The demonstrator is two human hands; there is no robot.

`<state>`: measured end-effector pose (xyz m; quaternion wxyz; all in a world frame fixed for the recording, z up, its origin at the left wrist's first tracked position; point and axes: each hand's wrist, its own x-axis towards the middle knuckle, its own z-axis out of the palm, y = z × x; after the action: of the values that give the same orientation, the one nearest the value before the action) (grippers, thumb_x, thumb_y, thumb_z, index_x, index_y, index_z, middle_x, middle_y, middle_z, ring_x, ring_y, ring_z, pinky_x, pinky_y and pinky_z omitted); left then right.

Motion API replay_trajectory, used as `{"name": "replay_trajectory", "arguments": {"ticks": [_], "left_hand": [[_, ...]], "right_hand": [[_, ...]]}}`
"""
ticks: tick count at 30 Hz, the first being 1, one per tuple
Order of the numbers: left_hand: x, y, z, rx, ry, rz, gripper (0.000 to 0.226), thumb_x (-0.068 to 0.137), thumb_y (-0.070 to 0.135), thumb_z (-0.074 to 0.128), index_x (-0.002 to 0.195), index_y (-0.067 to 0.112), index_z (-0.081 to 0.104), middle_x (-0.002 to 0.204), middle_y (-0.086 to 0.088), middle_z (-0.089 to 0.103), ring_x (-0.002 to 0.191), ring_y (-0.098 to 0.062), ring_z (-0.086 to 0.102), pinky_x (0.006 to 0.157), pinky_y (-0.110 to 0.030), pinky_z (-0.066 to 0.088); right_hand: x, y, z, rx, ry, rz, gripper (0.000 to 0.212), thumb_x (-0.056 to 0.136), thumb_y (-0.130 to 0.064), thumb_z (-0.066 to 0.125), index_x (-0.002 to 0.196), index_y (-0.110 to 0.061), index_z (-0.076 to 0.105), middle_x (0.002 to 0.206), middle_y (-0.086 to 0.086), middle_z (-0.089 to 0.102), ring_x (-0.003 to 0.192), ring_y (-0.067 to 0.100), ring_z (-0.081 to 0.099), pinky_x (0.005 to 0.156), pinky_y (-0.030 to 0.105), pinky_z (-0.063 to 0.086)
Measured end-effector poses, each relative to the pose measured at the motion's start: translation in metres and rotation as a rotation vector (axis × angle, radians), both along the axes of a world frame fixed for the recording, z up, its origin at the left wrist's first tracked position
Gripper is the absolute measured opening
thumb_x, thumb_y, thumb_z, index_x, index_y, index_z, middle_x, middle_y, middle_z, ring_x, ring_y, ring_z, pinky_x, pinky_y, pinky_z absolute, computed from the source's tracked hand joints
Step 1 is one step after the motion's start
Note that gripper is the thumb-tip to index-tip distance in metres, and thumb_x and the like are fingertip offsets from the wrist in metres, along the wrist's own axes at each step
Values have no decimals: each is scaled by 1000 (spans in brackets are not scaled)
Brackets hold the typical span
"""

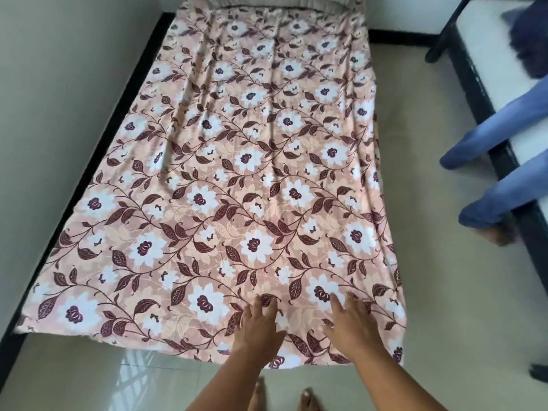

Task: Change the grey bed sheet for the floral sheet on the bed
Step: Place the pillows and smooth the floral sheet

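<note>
- 2 bare feet (308,400): on the pale tiled floor (148,381), at the lower edge of view.
- Left hand (261,324): fingers straight and spread, palm flat on the floral sheet (237,173) near its near edge; grasps nothing.
- Right hand (351,324): just beside the left, fingers extended, slightly blurred, pressed flat on the same sheet; grasps nothing.
- Floral sheet: pink, white flowers, maroon leaves; spread over the bed (267,1), draped over the near and right sides, lightly creased.
- Bed: set against the left wall (59,84); pale striped strip uncovered at the far end.
- 2 legs in blue trousers (489,137): at right, extending from a white mattress (480,40) on a black frame.
</note>
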<state>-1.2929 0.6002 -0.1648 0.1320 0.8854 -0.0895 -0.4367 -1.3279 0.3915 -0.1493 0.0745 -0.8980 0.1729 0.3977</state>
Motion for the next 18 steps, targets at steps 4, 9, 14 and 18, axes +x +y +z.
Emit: {"name": "replay_trajectory", "arguments": {"ticks": [4,9,14,18], "left_hand": [[2,-27,21,-42,-65,56,84,100,48,50,160,23,-3,168,-7,-8,155,-31,-4,125,-52,16],[22,-97,29,-76,-124,71,85,101,51,47,160,15,-2,169,-9,-3,155,-30,1,125,-44,20],[58,-203,21,-125,-164,92,78,102,49,46,161,18,5,169,-6,3,155,-26,7,124,-40,18],[89,-301,6,-126,-216,142,66,102,40,48,158,17,21,166,-5,16,152,-24,16,122,-35,21]], "right_hand": [[24,-19,34,55,-116,39,77,101,-54,49,162,-25,13,170,13,6,156,32,13,123,46,24],[56,-80,48,90,-267,-92,56,104,-43,43,155,-20,34,163,6,31,145,26,37,111,39,41],[106,-181,20,96,-434,-363,24,103,-29,48,106,-11,64,114,15,70,104,35,64,78,36,48],[164,-258,-22,211,-417,-445,32,101,-34,54,84,-8,61,101,21,72,97,41,65,69,38,44]]}}
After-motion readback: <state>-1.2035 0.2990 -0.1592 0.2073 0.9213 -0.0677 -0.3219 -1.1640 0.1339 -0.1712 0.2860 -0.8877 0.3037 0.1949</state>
